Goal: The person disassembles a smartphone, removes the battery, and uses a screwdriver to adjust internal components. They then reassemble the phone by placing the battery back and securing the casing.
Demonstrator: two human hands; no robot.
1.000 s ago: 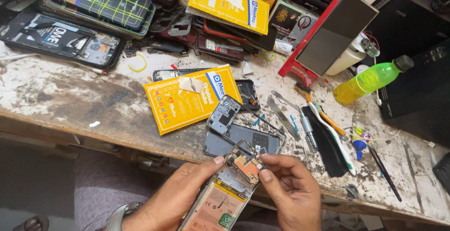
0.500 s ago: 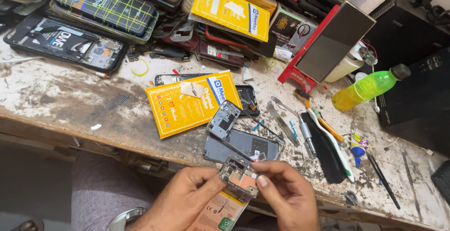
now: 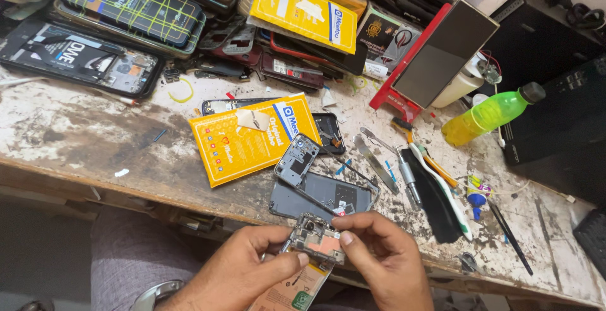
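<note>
At the bottom centre, the left hand (image 3: 243, 273) and right hand (image 3: 385, 260) both pinch an opened phone (image 3: 309, 254).

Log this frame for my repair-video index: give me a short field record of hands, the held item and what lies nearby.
left hand: grips the opened phone from the left
right hand: fingertips pinch the circuit board at the phone's top
bench: worn, paint-stained wood
nearest parts: grey back cover, small grey frame piece
beside them: yellow packet, metal tools, green bottle
</note>
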